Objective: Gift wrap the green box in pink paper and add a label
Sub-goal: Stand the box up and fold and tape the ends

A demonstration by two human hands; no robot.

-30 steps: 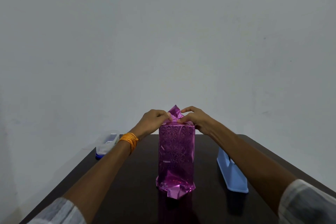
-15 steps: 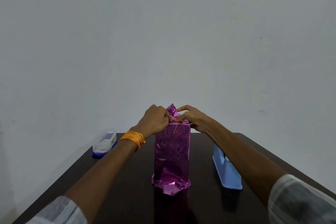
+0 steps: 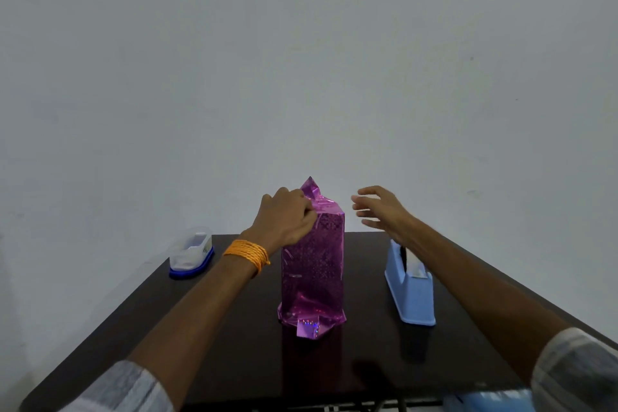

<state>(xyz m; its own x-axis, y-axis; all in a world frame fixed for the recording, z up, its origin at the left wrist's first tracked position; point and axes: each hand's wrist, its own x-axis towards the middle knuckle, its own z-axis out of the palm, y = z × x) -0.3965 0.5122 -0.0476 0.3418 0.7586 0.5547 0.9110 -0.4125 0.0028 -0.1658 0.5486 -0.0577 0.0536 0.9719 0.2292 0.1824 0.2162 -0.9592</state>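
One pink-wrapped box [image 3: 312, 264] is being held upright on the table [image 3: 234, 328], its top flap [image 3: 311, 189] pinched by the left grip [image 3: 287, 216]. The right grip [image 3: 381, 207] is being held open, empty, near the tape dispenser [image 3: 409, 291]. One-sided pressure could be toppling the tall box or letting the flap spring open.

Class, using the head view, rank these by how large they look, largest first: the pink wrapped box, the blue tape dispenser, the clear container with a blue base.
1. wrapped box
2. tape dispenser
3. clear container, though it sits farther back, so its rank against the dispenser is unsure.
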